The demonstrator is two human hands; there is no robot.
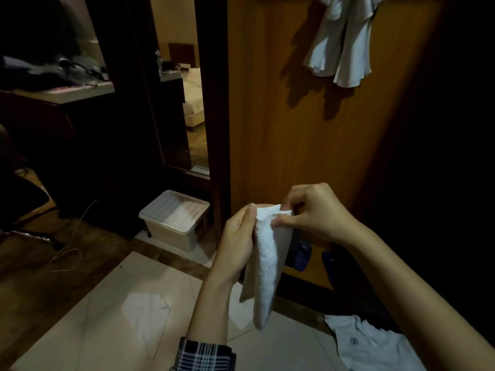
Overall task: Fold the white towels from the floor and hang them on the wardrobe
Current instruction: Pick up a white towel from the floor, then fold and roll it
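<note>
Both hands meet at the top edge of a small white towel [267, 253], held in the air in front of the wooden wardrobe door [294, 116]. The left hand [238, 236] pinches the towel's upper corner from the 9 o'clock side, and the right hand [313, 210] pinches the same edge from 3 o'clock, thumb and fingers curled on the cloth. The towel hangs doubled below them, its lower end loose.

To fold it well, I judge the two top corners should be matched before the pinch is tightened, then the cloth left to hang so the sides line up. Another towel [342, 41] already hangs on the door at 12 o'clock. More white cloth [147, 314] lies on the floor tiles [80, 330] at 7 o'clock, and a pale garment [375, 344] at 5 o'clock
</note>
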